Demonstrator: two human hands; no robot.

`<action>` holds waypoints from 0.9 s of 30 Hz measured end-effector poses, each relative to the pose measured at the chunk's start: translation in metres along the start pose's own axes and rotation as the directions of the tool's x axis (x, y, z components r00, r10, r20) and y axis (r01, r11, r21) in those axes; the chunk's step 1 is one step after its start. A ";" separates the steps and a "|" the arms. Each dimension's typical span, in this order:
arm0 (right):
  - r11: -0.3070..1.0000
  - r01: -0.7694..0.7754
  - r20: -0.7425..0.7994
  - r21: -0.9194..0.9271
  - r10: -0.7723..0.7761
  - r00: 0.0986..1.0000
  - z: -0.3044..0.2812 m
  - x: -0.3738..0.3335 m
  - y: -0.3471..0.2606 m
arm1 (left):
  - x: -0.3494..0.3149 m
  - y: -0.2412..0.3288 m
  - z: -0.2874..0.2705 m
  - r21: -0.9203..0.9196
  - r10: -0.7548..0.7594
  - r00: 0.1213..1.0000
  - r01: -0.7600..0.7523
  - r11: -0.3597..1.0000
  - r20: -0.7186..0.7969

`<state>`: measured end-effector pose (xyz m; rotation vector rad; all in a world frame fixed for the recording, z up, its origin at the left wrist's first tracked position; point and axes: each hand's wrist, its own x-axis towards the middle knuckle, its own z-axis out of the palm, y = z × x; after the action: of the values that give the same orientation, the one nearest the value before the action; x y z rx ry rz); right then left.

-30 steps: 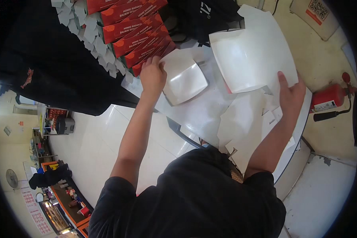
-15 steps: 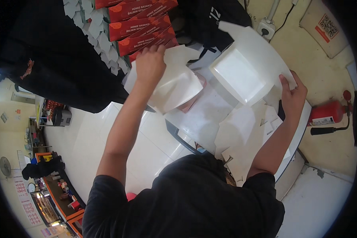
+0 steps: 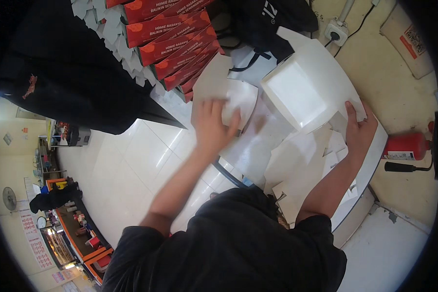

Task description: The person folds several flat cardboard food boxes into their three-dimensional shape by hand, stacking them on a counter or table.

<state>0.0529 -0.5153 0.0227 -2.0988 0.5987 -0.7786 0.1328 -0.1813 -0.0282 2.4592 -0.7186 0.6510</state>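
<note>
Tiled floor (image 3: 146, 146), pale and shiny, spreads toward 9 o'clock in our head view, with a round fan (image 3: 9, 198) on the far wall between 8 and 9. Our bench (image 3: 241, 155) is light-topped and runs from about 11 o'clock round to 4. Near 11 o'clock we see a stack of red boxes (image 3: 180, 44) with pale tabs jutting from its left side, and beyond it, at 10 o'clock, a broad spread of black cloth (image 3: 68, 73). A black bag (image 3: 277, 14) lies near 1 o'clock, and a wall socket (image 3: 337, 33) with a plug in it sits between 1 and 2.

At 2 o'clock we have the larger white box (image 3: 299, 92), its top uncovered and its hollow showing. Our right hand (image 3: 360, 126), at 3 o'clock, has its grip closed on the edge of that box's wide flap, thumb on the near face. Flat card blanks (image 3: 297, 165) lie below it, between 3 and 4, and a red fire extinguisher (image 3: 406, 147) is farther out at 3.

Just above centre, toward 12 o'clock, our left hand (image 3: 213, 126) is over the smaller white box (image 3: 242, 97), fingers across its flap. They are blurred, so we cannot tell whether this grip pinches the card or only rests on it.
</note>
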 end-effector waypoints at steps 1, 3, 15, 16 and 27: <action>0.999 0.020 0.017 0.027 -0.020 1.000 0.000 0.001 0.001 | -0.033 0.010 0.008 -0.060 -0.186 0.981 0.189 0.980 0.053; 0.988 0.137 0.055 0.074 -0.141 0.988 0.017 0.010 -0.003 | -0.087 0.012 0.040 -0.090 -0.381 0.918 0.390 0.916 0.107; 0.799 0.488 0.453 0.352 -0.602 0.658 0.182 0.071 -0.069 | -0.083 -0.009 0.054 -0.486 -0.764 0.307 0.874 -0.009 0.567; 0.797 0.488 0.453 0.357 -0.604 0.656 0.192 0.070 -0.071 | -0.083 -0.009 0.051 -0.503 -0.738 0.316 0.864 -0.036 0.596; 0.860 0.479 0.004 0.176 -0.487 0.873 0.237 0.007 -0.055 | -0.088 -0.017 0.051 -0.648 -0.735 0.328 0.736 -0.195 0.594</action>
<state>0.2323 -0.3658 -0.0466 -2.1215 -0.0400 -1.0115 0.0925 -0.1660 -0.1219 1.3057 0.5085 -0.2764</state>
